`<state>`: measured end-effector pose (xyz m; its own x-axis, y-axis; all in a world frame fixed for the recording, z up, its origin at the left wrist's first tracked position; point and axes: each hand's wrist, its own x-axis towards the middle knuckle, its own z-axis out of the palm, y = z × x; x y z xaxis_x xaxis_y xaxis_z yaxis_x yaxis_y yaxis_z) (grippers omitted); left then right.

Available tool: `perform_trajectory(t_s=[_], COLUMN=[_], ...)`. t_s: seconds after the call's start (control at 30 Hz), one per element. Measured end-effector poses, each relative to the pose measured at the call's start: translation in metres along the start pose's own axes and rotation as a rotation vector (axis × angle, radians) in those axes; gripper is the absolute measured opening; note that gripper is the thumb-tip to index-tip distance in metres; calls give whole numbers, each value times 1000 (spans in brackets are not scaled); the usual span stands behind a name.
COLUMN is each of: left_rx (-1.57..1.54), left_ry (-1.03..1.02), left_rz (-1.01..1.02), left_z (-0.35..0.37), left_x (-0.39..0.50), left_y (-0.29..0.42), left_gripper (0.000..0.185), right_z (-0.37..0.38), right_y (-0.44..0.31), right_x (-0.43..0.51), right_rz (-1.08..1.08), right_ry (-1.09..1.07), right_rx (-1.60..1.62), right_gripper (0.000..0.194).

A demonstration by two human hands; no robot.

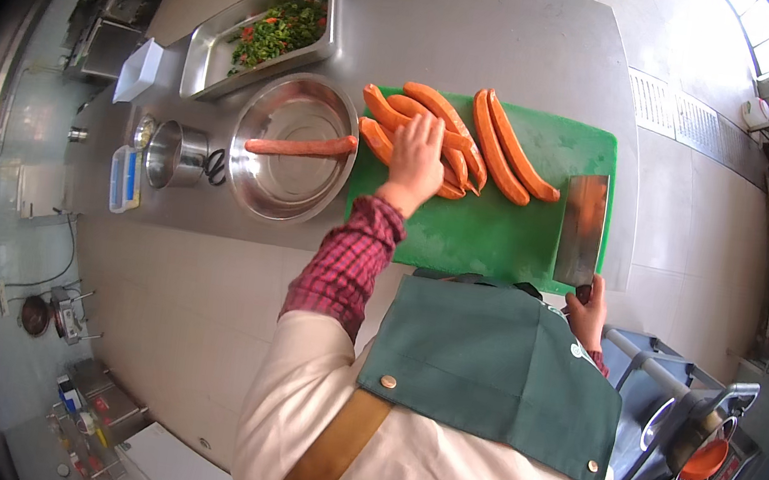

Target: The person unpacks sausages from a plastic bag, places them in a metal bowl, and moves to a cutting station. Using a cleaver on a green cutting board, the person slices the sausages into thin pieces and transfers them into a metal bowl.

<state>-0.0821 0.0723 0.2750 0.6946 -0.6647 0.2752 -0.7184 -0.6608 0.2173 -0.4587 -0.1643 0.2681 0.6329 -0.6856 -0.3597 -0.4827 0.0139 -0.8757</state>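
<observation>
My left hand (417,161) lies over a pile of long orange sausages (451,111) on the green cutting board (478,241). Its fingers touch the sausages, but whether they grip one is hidden beneath the palm. Two more sausages (511,147) rest side by side to the right of the pile. At the board's right edge is a cleaver (582,228) with a broad blade that points away from me. My right hand (587,315) is closed around its dark handle. Left of the board, a single reddish sausage (299,144) lies across a round steel bowl (247,187), one end against the rim.
A steel pan (196,73) of chopped greens with red bits stands at the back left. Left of the bowl are black-handled scissors (216,166), a steel pot (182,156), a plastic box (124,179) and a white container (139,72). The steel table (482,29) ends close before me.
</observation>
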Motion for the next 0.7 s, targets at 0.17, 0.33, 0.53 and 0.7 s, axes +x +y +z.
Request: perform_trajectory(t_s=[0.17, 0.33, 0.53, 0.7], left_rx=[47, -430, -412, -169], left_ry=[-285, 87, 120, -461], left_rz=[71, -93, 459, 522], left_z=[14, -46, -145, -92], left_x=[39, 63, 29, -48], left_y=[-42, -28, 25, 34], left_gripper=[37, 27, 39, 13], right_z=[8, -10, -3, 3], right_y=[-21, -34, -44, -62], right_x=[-18, -62, -42, 0], right_rz=[-65, -191, -406, -468], right_ry=[90, 50, -207, -202], right_rx=[-35, -311, -598, -768], right_gripper=[48, 44, 42, 34])
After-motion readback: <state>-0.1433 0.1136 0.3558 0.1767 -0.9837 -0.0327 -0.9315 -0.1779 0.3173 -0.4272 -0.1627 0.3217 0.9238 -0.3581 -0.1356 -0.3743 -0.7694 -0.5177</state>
